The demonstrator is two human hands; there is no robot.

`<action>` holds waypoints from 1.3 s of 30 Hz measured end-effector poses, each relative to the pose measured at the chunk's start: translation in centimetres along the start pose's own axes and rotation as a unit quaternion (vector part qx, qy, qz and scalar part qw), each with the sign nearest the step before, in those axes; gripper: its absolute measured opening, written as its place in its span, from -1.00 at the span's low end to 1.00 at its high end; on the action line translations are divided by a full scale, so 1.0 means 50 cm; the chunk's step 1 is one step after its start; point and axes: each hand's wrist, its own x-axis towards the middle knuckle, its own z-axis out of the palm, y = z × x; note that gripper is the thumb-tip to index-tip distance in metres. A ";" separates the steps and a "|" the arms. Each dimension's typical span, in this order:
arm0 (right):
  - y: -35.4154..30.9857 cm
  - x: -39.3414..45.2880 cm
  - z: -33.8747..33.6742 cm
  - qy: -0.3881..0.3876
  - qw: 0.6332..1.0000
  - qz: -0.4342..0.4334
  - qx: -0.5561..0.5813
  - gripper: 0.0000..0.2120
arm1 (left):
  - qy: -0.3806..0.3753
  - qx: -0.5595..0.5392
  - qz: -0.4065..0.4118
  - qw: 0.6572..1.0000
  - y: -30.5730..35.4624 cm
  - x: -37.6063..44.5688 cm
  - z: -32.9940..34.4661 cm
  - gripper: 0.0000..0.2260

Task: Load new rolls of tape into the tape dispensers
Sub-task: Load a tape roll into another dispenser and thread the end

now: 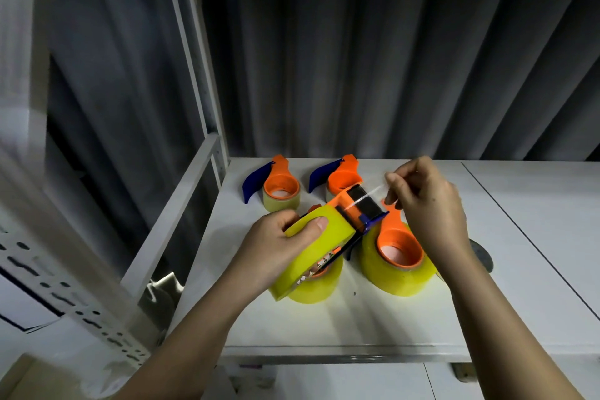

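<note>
While the left hand [276, 247] clamps the yellow tape roll [311, 253] in its orange dispenser [354, 204] at mid-frame above the counter [357, 318], the right hand [428, 204] has its grip narrowed to a pinch on the clear tape end [370, 193], drawn across the blade end. Risk here, I'd say: the thin strip twists, sticks to itself or snaps back onto the roll if that pinch slips. 3 other dispensers [281, 188] sit behind and beside.
</note>
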 end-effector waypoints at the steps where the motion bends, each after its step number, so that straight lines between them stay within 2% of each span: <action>1: 0.004 0.000 -0.001 -0.002 1.000 -0.008 -0.003 -0.87 | -0.003 -0.002 -0.001 1.000 0.000 0.000 -0.002 -0.27; 4: 0.012 0.001 -0.013 -0.020 0.997 -0.065 0.039 -0.84 | -0.006 -0.011 -0.007 1.000 -0.001 0.001 -0.008 -0.24; 6: 0.011 0.006 -0.026 -0.021 0.985 -0.169 0.036 -0.77 | -0.012 -0.019 -0.014 1.000 -0.002 0.001 -0.011 -0.23; 9: 0.010 0.012 -0.042 -0.008 0.943 -0.332 -0.033 -0.77 | -0.030 -0.031 -0.029 0.999 0.000 0.001 -0.012 -0.32; 11: 0.014 0.011 -0.048 -0.030 0.927 -0.371 -0.041 -0.71 | -0.033 -0.031 -0.034 0.998 0.002 0.002 -0.016 -0.34; 13: 0.018 0.008 -0.052 -0.069 0.929 -0.360 -0.052 -0.51 | -0.030 -0.031 -0.033 0.998 0.004 0.003 -0.019 -0.31; 15: 0.018 0.005 -0.055 -0.101 0.928 -0.350 -0.080 -0.44 | -0.028 -0.028 -0.031 0.999 0.006 0.004 -0.022 -0.28; 23: 0.019 0.000 -0.062 -0.177 0.934 -0.302 -0.071 -0.46 | -0.034 -0.024 -0.044 0.998 0.011 0.006 -0.026 -0.33; 27: 0.018 -0.003 -0.067 -0.200 0.928 -0.301 -0.091 -0.54 | -0.040 -0.021 -0.045 0.998 0.016 0.003 -0.027 -0.26; 34: 0.008 0.003 -0.079 -0.240 0.890 -0.329 -0.202 -0.47 | -0.048 -0.010 -0.048 0.998 0.028 0.001 -0.032 -0.31; 39: -0.006 0.011 -0.088 -0.272 0.864 -0.353 -0.235 -0.53 | -0.063 -0.004 -0.053 0.997 0.034 -0.002 -0.039 -0.34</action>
